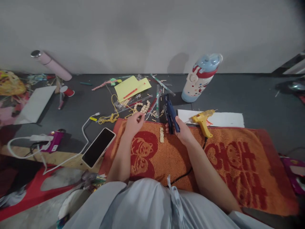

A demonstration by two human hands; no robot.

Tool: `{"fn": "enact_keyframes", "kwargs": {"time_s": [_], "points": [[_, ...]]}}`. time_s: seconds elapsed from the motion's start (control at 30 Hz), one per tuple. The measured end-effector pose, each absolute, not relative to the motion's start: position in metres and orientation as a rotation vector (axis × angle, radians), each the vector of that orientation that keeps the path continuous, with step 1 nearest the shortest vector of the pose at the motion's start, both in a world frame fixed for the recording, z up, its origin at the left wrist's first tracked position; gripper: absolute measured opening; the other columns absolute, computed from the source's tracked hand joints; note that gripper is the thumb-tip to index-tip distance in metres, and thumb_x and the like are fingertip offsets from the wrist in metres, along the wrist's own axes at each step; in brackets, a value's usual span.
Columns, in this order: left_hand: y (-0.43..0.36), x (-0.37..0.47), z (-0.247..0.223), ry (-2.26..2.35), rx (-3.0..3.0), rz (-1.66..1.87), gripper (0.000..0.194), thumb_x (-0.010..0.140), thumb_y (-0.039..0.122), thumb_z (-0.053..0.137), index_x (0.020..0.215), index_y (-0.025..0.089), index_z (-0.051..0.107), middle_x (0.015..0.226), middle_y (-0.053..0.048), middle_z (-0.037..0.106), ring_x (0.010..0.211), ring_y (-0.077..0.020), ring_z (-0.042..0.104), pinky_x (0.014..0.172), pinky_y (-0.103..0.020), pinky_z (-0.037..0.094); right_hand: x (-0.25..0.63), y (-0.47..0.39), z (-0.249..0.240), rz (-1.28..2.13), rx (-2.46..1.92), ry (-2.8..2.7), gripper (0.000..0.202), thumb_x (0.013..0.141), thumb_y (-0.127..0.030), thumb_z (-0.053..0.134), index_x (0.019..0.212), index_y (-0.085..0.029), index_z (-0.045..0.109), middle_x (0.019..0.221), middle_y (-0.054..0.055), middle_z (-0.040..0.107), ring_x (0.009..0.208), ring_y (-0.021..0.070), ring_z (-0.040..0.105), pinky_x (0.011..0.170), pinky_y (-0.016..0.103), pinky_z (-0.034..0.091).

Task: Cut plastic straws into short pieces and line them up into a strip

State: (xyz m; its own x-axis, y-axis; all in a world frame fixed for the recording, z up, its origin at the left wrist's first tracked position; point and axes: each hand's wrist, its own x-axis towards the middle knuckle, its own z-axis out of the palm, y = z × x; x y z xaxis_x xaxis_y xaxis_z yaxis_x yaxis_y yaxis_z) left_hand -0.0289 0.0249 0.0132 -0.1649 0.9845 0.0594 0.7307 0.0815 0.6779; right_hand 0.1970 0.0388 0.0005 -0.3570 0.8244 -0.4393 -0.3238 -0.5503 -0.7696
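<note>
My right hand [182,130] is wrapped round the handles of a dark blue plier-like tool [172,113], whose head points away from me. My left hand [135,122] has its fingers curled together at the towel's back edge, just in front of a curved group of small pale wooden pieces [144,107]; what the fingers hold, if anything, is too small to name. Between the hands, a short column of small pale pieces [161,135] lies on the orange towel [176,159]. Loose bits and clear plastic sleeves lie behind the hands.
A yellow glue gun [202,121] rests on a white strip [228,119] at right, its cable crossing the towel. Behind stands a cartoon bottle [200,79]. At left are a phone [98,147], white cable [83,130], yellow paper [130,89], yellow string [111,118] and pink flask [53,65].
</note>
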Motion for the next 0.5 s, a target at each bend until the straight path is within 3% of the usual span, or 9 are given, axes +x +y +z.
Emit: {"fn": "enact_keyframes", "kwargs": {"time_s": [0.23, 0.5], "points": [[0.025, -0.0352, 0.0113, 2.025, 1.683, 0.867, 0.026, 0.084, 0.029, 0.048, 0.098, 0.017, 0.066, 0.092, -0.005, 0.071, 0.057, -0.0096, 0.055, 0.059, -0.023, 0.044, 0.1964, 0.0392, 0.002, 1.982, -1.092, -0.734, 0.046, 0.066, -0.065, 0.061, 0.079, -0.021, 0.056, 0.076, 0.005, 0.069, 0.086, 0.0239, 0.066, 0.066, 0.035, 0.054], [0.0253, -0.0384, 0.007, 2.039, 1.838, 0.859, 0.019, 0.085, 0.029, 0.048, 0.081, 0.017, 0.062, 0.075, -0.002, 0.064, 0.057, -0.0098, 0.05, 0.059, -0.022, 0.041, 0.1976, 0.0387, 0.0006, 1.968, -1.112, -0.741, 0.049, 0.068, -0.066, 0.059, 0.085, -0.02, 0.059, 0.075, 0.005, 0.069, 0.074, 0.0205, 0.066, 0.062, 0.033, 0.052]]}}
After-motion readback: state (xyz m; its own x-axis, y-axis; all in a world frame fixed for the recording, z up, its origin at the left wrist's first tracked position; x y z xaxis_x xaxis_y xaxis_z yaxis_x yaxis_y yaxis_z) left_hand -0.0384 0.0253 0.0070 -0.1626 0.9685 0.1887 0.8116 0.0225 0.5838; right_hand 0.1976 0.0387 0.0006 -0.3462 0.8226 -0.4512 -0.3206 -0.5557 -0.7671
